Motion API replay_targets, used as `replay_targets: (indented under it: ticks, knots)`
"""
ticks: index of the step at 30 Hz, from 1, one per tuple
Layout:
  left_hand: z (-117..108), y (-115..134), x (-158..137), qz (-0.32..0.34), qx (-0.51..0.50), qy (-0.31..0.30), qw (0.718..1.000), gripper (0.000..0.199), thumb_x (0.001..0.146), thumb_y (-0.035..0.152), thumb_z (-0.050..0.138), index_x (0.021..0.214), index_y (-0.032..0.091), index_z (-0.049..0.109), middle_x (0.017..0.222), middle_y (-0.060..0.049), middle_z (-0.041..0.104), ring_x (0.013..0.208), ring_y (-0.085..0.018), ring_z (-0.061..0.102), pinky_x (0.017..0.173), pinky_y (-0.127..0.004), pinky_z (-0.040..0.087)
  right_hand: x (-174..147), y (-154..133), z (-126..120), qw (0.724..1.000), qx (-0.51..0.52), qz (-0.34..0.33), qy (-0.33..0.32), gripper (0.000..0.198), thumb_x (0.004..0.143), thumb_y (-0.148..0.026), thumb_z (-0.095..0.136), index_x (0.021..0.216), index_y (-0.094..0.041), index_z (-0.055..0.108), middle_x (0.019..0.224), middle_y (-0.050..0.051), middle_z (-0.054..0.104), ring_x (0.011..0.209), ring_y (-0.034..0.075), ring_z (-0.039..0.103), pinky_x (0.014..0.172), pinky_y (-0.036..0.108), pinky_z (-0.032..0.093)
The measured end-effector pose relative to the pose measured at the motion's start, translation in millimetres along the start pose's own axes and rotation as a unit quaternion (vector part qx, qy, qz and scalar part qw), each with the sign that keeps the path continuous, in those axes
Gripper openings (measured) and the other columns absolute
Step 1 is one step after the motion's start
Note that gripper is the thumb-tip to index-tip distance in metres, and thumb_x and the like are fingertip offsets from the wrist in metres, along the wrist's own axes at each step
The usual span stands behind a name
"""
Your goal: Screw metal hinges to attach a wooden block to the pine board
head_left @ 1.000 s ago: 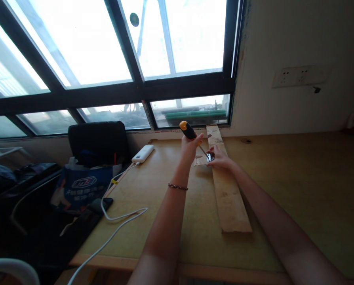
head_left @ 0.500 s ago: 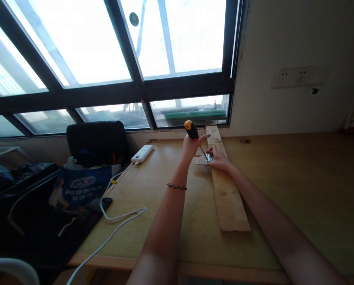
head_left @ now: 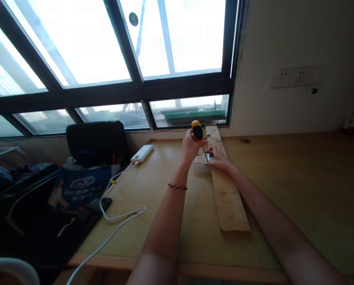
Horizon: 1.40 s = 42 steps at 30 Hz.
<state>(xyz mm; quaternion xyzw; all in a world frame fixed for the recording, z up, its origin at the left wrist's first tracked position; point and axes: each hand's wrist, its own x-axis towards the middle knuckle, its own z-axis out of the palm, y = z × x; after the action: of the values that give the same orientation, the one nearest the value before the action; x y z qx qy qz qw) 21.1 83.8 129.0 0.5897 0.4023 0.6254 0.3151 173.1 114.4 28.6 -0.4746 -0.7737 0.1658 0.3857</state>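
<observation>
"On the table (head_left: 298, 190), what lies?"

"A long, flat wooden plank (head_left: 229, 202), a shiny metal piece (head_left: 209, 157) at its left edge."

"Held how?"

"Left hand (head_left: 191, 146) grips a bulbous-handled, thin-shafted screwdriver (head_left: 198, 131), slanting down to the metal piece; right hand (head_left: 219, 159) pinches that."

Indoor room, home or small office, can't tell which: plain wall (head_left: 284, 35) with sockets (head_left: 298, 76), big dark-framed window (head_left: 189, 84), wood-topped counter (head_left: 290, 178) below it, black chair (head_left: 95, 132), blue printed bag (head_left: 82, 192), white device (head_left: 142, 153) on a white cable (head_left: 114, 219)
</observation>
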Motion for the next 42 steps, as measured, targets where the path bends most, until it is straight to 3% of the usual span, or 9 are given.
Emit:
replay_targets:
  ticks: [4, 7, 13, 19, 24, 29, 36, 42]
  knots:
    - [1.7, -3.2, 0.4, -0.016, -0.042, -0.047, 0.998, 0.049, 0.050, 0.015, 0.076, 0.088, 0.018, 0.046, 0.075, -0.002, 0.065, 0.071, -0.017, 0.064, 0.066, -0.028, 0.048, -0.1, -0.8, -1.0, 1.000, 0.005, 0.001, -0.006, 0.065, 0.046, -0.032, 0.081, 0.096, -0.022, 0.041, 0.105, 0.008, 0.058, 0.101, 0.026, 0.054, 0.086, 0.041, 0.042]
    - [2.7, -3.3, 1.6, -0.017, -0.075, -0.050, 0.996, 0.051, 0.052, 0.007, 0.071, 0.090, 0.019, 0.040, 0.081, -0.001, 0.064, 0.072, -0.016, 0.064, 0.068, -0.029, 0.049, -0.3, -1.1, -1.4, 1.000, 0.006, -0.001, -0.011, 0.066, 0.046, -0.032, 0.081, 0.097, -0.022, 0.041, 0.105, 0.008, 0.058, 0.102, 0.026, 0.054, 0.087, 0.041, 0.042]
    - [6.5, -6.4, 1.0, -0.002, -0.063, -0.008, 0.998, 0.040, 0.057, 0.003, 0.063, 0.083, 0.019, 0.037, 0.075, 0.003, 0.056, 0.070, -0.013, 0.062, 0.066, -0.026, 0.047, -0.5, -0.2, -0.4, 1.000, 0.007, -0.003, -0.008, 0.066, 0.047, -0.031, 0.081, 0.097, -0.021, 0.040, 0.106, 0.009, 0.059, 0.102, 0.026, 0.055, 0.087, 0.041, 0.042]
    - [7.3, -8.7, -0.6, 0.023, -0.016, 0.050, 0.998, 0.050, 0.052, 0.022, 0.078, 0.082, 0.019, 0.038, 0.063, 0.005, 0.054, 0.059, -0.012, 0.057, 0.059, -0.024, 0.042, -0.3, 0.8, -0.6, 1.000, 0.003, 0.001, -0.006, 0.067, 0.046, -0.031, 0.081, 0.098, -0.022, 0.041, 0.104, 0.008, 0.060, 0.101, 0.026, 0.054, 0.086, 0.042, 0.042]
    - [10.3, -3.3, -0.6, -0.019, -0.070, 0.006, 0.997, 0.043, 0.052, 0.028, 0.079, 0.074, 0.018, 0.044, 0.058, 0.001, 0.056, 0.056, -0.017, 0.060, 0.053, -0.026, 0.042, 0.3, 1.1, -0.2, 1.000, 0.005, 0.001, -0.006, 0.066, 0.045, -0.032, 0.081, 0.098, -0.022, 0.042, 0.104, 0.008, 0.060, 0.102, 0.026, 0.053, 0.087, 0.042, 0.041]
    - [6.1, -4.2, 2.8, -0.024, -0.039, -0.025, 0.999, 0.031, 0.052, 0.031, 0.078, 0.062, 0.015, 0.054, 0.053, 0.000, 0.054, 0.055, -0.015, 0.056, 0.052, -0.025, 0.041, 0.2, 1.7, 0.4, 1.000, -0.007, -0.003, -0.004, 0.067, 0.045, -0.032, 0.082, 0.099, -0.022, 0.042, 0.103, 0.008, 0.060, 0.104, 0.027, 0.052, 0.087, 0.041, 0.041]
    - [-5.3, -3.5, 4.6, -0.022, -0.014, -0.035, 0.999, 0.030, 0.041, 0.024, 0.081, 0.058, 0.013, 0.059, 0.056, 0.001, 0.055, 0.053, -0.010, 0.049, 0.051, -0.023, 0.039, 1.4, 4.7, 2.1, 1.000, 0.003, -0.001, -0.005, 0.068, 0.045, -0.032, 0.082, 0.098, -0.022, 0.042, 0.104, 0.009, 0.060, 0.101, 0.027, 0.055, 0.086, 0.041, 0.042]
    - [-10.1, 4.2, 2.4, -0.035, -0.038, -0.085, 0.995, 0.032, 0.043, 0.022, 0.080, 0.068, 0.013, 0.062, 0.062, 0.000, 0.060, 0.056, -0.011, 0.054, 0.055, -0.025, 0.045, 0.9, 4.2, 1.6, 1.000, 0.005, 0.001, -0.011, 0.067, 0.046, -0.032, 0.081, 0.098, -0.022, 0.041, 0.105, 0.008, 0.061, 0.100, 0.026, 0.057, 0.085, 0.041, 0.042]
